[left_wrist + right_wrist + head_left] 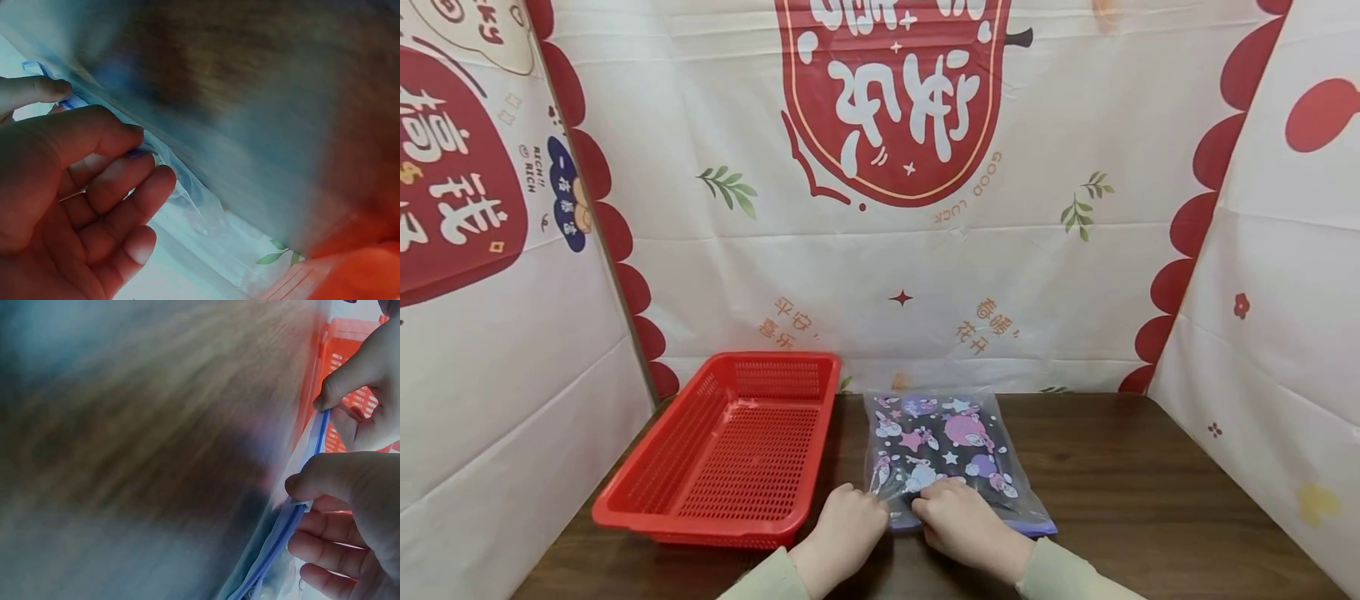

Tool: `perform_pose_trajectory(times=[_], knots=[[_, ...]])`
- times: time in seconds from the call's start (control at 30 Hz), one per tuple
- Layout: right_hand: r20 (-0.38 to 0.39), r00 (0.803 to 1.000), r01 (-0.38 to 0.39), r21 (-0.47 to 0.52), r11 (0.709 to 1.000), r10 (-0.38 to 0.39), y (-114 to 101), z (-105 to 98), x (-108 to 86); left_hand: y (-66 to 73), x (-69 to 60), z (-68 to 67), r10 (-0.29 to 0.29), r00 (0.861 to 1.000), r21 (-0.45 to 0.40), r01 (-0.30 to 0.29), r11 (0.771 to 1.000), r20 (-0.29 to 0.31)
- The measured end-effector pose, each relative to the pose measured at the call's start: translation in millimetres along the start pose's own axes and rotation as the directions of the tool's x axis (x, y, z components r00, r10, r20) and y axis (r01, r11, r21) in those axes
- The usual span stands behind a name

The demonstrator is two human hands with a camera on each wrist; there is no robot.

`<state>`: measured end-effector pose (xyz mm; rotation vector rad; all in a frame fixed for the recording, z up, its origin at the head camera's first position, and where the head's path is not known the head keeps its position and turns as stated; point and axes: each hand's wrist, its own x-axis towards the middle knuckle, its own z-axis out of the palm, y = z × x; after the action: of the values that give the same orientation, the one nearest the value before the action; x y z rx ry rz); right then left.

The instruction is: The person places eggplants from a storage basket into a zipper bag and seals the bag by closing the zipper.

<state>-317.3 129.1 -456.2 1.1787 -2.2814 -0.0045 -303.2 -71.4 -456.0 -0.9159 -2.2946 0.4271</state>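
Note:
A clear zip bag (936,442) printed with pink, purple and white cartoon figures and stars lies flat on the table, its opening edge toward me. Dark tone shows through it; I cannot tell whether that is contents or tabletop. My left hand (846,529) pinches the left end of the blue zip strip (324,431) between thumb and fingers. Close beside it, my right hand (966,525) pinches the strip at a small pale slider (305,504). To the right of that hand, the strip runs on to the bag's near right corner.
A red perforated plastic basket (808,467) stands left of the bag, with nothing visible in it. The dark wooden table (1150,500) extends to the right. Printed white cloth (917,275) walls off the back and both sides.

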Motion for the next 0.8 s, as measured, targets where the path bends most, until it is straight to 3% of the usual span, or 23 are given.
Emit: perform_pose_trajectory(times=[0.33, 0.57, 0.8], knots=[[-0.02, 1.0, -0.003, 0.016, 1.0, 0.003, 0.4, 2.2, -0.5, 0.0, 2.1, -1.0, -0.019, 0.997, 0.008, 0.018, 1.0, 0.079], [-0.044, 0.999, 0.016, -0.032, 0.999, -0.017, 1.0, 6.8, -0.2, -0.5, 1.6, -1.4, -0.009, 1.0, 0.031, 0.008, 0.999, 0.025], [0.012, 1.0, 0.017, -0.033, 0.999, -0.016, 0.5, 4.0, 1.8, 0.4, 2.1, 1.2, 0.033, 0.999, 0.063, -0.035, 0.997, 0.036]])
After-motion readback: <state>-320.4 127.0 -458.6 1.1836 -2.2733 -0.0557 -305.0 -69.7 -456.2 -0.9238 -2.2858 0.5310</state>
